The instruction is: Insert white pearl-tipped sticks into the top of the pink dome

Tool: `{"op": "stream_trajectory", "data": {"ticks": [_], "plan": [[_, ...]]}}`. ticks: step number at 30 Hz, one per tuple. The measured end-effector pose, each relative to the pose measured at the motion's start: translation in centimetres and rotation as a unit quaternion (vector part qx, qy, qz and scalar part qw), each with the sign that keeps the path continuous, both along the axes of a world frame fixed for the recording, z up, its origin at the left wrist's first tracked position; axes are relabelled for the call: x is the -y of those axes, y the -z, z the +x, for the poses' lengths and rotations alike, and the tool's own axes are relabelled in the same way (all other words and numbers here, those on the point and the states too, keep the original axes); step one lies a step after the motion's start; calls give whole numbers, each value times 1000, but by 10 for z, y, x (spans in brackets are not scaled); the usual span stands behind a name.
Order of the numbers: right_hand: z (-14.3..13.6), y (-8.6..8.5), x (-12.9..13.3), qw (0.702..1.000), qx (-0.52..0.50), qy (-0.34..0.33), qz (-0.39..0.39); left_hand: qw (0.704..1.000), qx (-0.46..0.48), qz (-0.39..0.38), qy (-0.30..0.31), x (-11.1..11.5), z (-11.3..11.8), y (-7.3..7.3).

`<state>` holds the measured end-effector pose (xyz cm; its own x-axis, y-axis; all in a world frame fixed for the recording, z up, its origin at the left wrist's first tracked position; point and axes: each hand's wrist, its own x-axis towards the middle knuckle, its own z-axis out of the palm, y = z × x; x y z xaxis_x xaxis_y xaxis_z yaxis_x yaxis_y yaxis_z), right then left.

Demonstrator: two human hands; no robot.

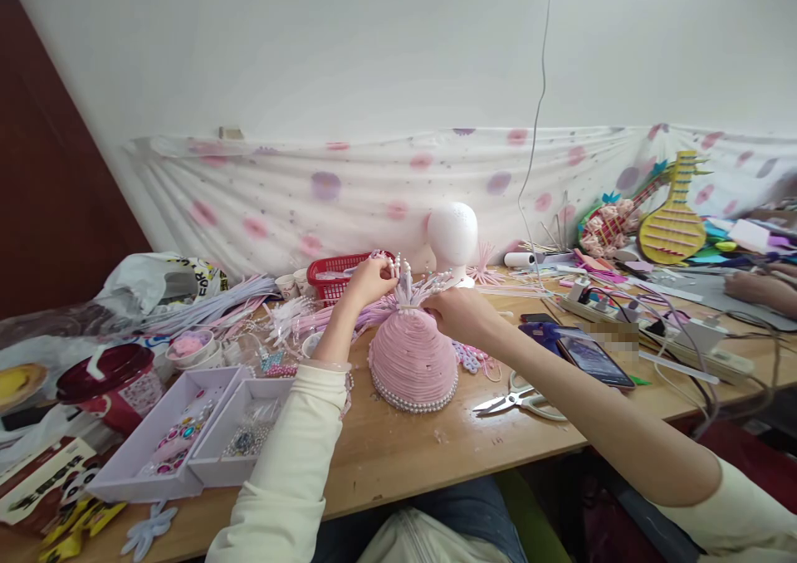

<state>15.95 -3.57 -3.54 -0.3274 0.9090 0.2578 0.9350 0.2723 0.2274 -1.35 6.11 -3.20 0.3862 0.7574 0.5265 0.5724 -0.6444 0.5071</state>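
Note:
A pink dome-shaped piece (413,351), wound in fuzzy strands and edged at the bottom with pearl beads, stands on the table in front of me. From its top rises a tied bundle of pale fuzzy stems (406,291), some tipped with white beads. My left hand (374,281) is closed in a pinch on a pearl-beaded stem (397,266) at the bundle's left. On the other side, my right hand (459,310) is curled against the bundle's base and the dome's top; its fingertips are hidden. A white foam head (452,235) stands just behind.
White trays of beads (178,438) and a red lidded cup (112,389) are at left. Behind is a red basket (333,276). Scissors (520,398), a phone (594,355) and power strips (660,335) with cables lie right. Another person's hand (763,291) rests far right.

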Motion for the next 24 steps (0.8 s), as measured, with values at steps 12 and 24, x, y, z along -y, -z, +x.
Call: {"op": "stream_trajectory", "data": {"ticks": [12, 24], "plan": [[9, 5, 1, 997, -71, -39, -14, 1000, 13, 5, 2, -11, 1, 5], [9, 9, -13, 999, -3, -40, -7, 1000, 4, 19, 9, -14, 0, 8]]}}
